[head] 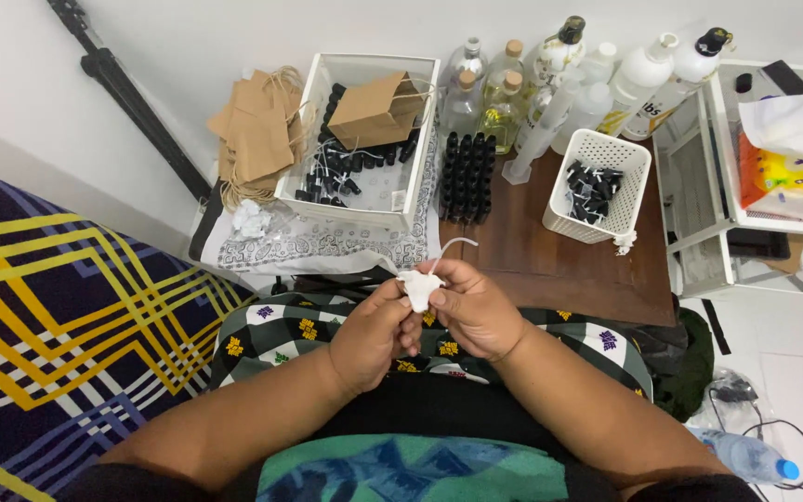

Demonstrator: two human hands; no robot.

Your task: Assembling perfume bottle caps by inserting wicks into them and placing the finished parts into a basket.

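Both my hands meet in front of me over my lap, at the front edge of a low wooden table [550, 260]. My left hand [372, 336] and my right hand [476, 311] pinch a small white plastic piece [418, 288] between their fingertips. A thin white tube or string [448, 246] curves up from it. My forearms come in from the bottom of the view. Which hand bears more of the piece is hard to tell.
A clear tray [364, 139] holds small black bottles and a brown paper bag. Rows of black bottles [468, 177], a white basket of black caps [597, 186], tall bottles [559, 74], a stack of paper bags [257, 135] and a white shelf [773, 158] ring the table.
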